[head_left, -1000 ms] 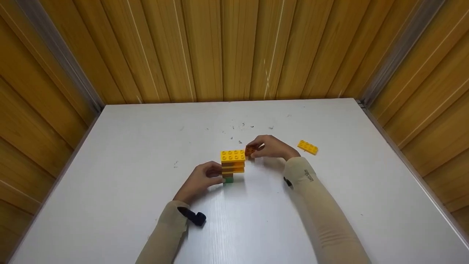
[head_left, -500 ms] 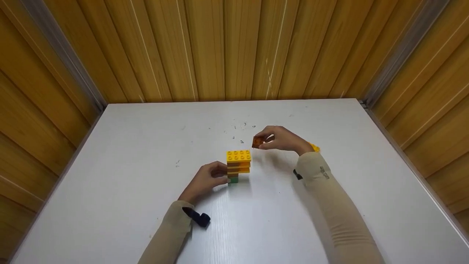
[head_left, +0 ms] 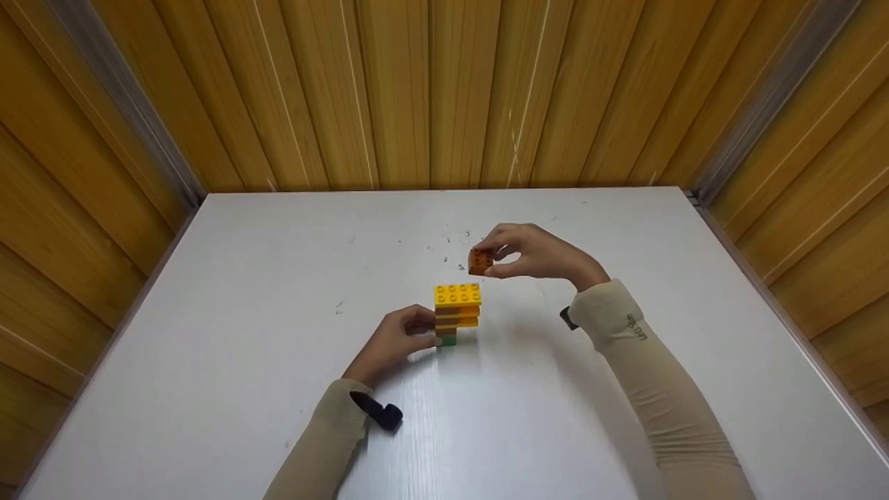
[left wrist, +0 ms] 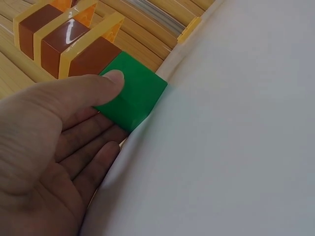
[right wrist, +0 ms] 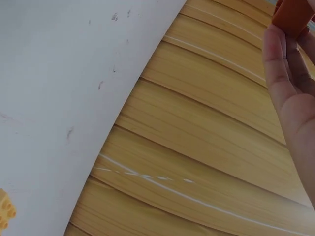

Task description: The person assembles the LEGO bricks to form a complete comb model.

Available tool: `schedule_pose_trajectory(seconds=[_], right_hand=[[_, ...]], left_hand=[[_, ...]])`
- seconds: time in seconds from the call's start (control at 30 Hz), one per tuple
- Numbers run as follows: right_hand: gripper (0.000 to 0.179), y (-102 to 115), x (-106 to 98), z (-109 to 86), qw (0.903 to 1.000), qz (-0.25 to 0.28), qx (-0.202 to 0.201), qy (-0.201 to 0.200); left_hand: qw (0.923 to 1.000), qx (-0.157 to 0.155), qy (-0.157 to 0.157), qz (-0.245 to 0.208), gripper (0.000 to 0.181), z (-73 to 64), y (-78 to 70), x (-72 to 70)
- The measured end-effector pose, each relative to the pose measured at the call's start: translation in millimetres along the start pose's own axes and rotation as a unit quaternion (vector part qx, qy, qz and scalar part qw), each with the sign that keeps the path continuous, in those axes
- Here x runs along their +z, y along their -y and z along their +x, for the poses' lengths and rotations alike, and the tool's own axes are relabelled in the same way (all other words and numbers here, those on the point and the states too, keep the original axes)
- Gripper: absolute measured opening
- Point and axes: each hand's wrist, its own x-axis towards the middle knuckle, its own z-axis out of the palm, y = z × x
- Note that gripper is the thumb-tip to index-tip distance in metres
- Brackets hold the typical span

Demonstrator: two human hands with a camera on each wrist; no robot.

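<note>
Orange brick (head_left: pixel 480 261), small and square with studs on top, is pinched between thumb and fingertips of the right hand (head_left: pixel 538 254), which holds it in the air above the white table (head_left: pixel 243 278), a little behind and to the right of the brick tower (head_left: pixel 457 311). The tower stands upright: a green brick (left wrist: pixel 132 96) at the bottom, then yellow plates alternating with brown bricks (best seen from the left wrist), and a yellow studded brick on top. The left hand (head_left: pixel 394 342) holds the green base, its thumb (left wrist: pixel 88 88) pressing one face while the fingers curl behind. In the right wrist view only a corner of the orange brick (right wrist: pixel 294 14) appears, cut by the frame edge, and a yellow piece (right wrist: pixel 6 211) is half visible at the lower left.
</note>
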Motion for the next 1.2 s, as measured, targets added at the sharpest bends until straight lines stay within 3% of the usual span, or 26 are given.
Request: schedule_pose_trajectory(seconds=[0.5,0.87,1.2], right_hand=[[0.032,35,19,11.9,0.9954,-0.044,-0.067,0.052],[0.035,38,27,18.8,0.9924,-0.075,-0.069,0.069],[0.038,42,33,17.8,0.9916,-0.096,-0.044,0.074]], left_hand=[[0.9996,0.024,0.012,-0.007,0.033,-0.1,0.3,-0.9],[0.9988,0.035,0.015,-0.029,0.031,1.6,1.2,-0.6],[0.9986,0.042,0.017,-0.029,0.032,0.9,2.4,-0.7]])
